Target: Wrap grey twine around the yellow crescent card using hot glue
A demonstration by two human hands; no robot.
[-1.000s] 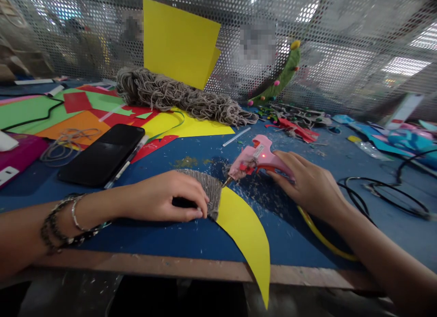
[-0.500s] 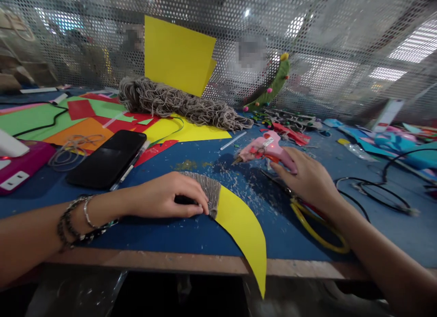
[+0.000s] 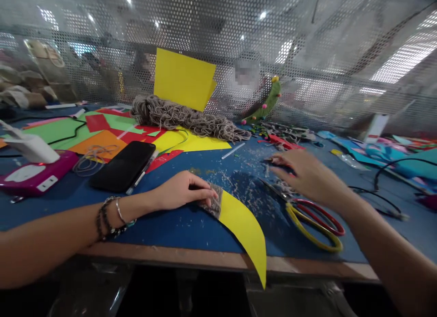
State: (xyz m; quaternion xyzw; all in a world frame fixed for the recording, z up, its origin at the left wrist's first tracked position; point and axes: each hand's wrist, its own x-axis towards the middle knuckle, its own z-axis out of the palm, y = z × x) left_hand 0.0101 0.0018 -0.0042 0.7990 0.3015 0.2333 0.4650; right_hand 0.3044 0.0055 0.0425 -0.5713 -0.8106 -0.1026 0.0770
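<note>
At the centre of the frame, the left hand (image 3: 184, 189) has thumb and fingers closed on the yarn-wrapped end of a yellow paper crescent (image 3: 244, 226), whose bare tip hangs past the front edge of the blue desk (image 3: 153, 230) at lower centre. Right of centre, the right hand (image 3: 305, 171) curls, blurred, over a mostly hidden glue gun (image 3: 273, 161); I cannot tell whether it grips it. Just below that hand lie scissors (image 3: 314, 237) with one red and one yellow handle loop. Left of centre, a black phone (image 3: 124, 166) rests just beside a pen (image 3: 141, 173). At the left edge, a magenta power strip (image 3: 58, 171) carries a white adapter (image 3: 36, 147). At upper centre, grey yarn (image 3: 191, 121) lies bundled before an upright yellow sheet (image 3: 184, 78). At right, a clear plastic wrapper (image 3: 355, 162) lies near blue paper (image 3: 399, 166); its contents are too unclear to tell.
</note>
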